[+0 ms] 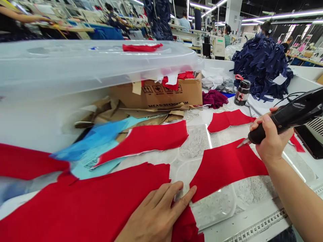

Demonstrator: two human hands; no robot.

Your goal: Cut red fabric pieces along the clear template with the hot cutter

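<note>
Cloth piece (224,166), red, 4 o'clock | right hand (271,139), 3 o'clock: grips black tool (299,111), tip at piece's far edge | left hand (156,211), 6 o'clock: laid open on larger red cloth (85,198)

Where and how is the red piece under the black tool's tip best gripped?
Probably at its near left corner, pinching the edge from the left, because the red piece lies flat and thin. The left hand has a fingertip there; the black tool in the right hand has its pointed tip near the far edge, a side better avoided.
</note>
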